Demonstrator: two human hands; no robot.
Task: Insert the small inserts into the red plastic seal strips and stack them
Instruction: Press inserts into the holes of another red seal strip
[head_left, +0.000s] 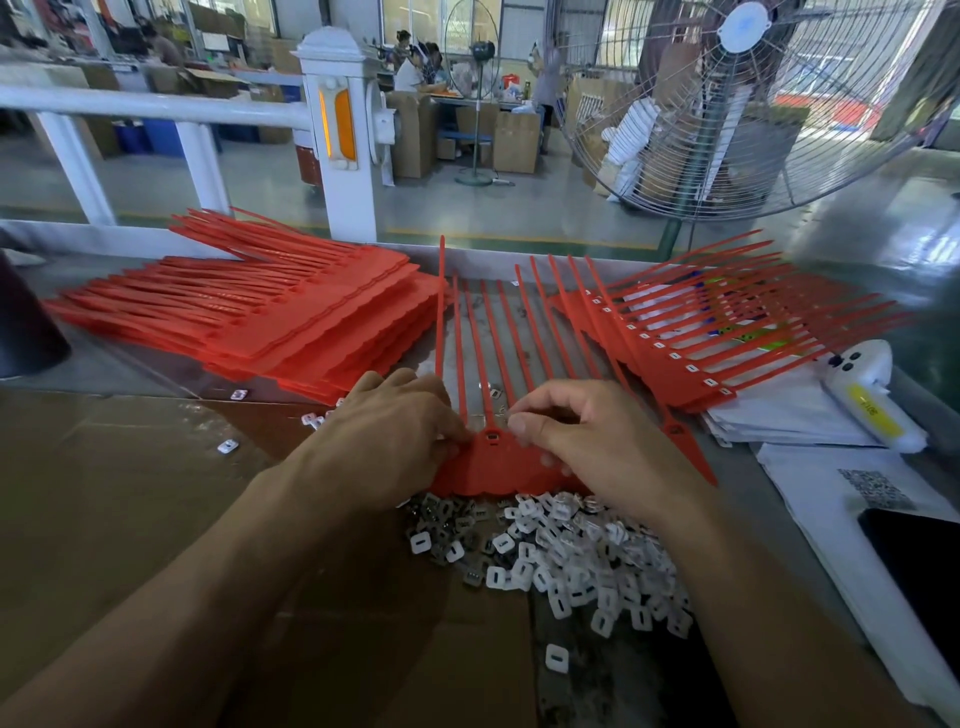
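Red plastic, smooth and slightly glossy, makes up the seal strip sheet (498, 462) lying at the middle of the table: a flat band with a scalloped near edge and long thin tails fanning away from the person. The left hand (384, 441) rests curled on the band's left end, fingertips pressed against it beside a small square socket. The right hand (587, 436) curls over the band's right part, fingers bent tight and pinching at the sheet near that socket; whether an insert sits between the fingertips cannot be told. Just nearer than the sheet lies a loose heap of small inserts (566, 556), white squarish pieces with a slot, mixed with grey metal ones, spread on brown cardboard (104, 519). A thick stack of unfilled strips (291, 322) lies to the left. On the right a stack of filled strips (691, 332), white inserts showing in a row, rests on white paper (779, 421). A white and yellow handheld device (862, 395) lies beside it.
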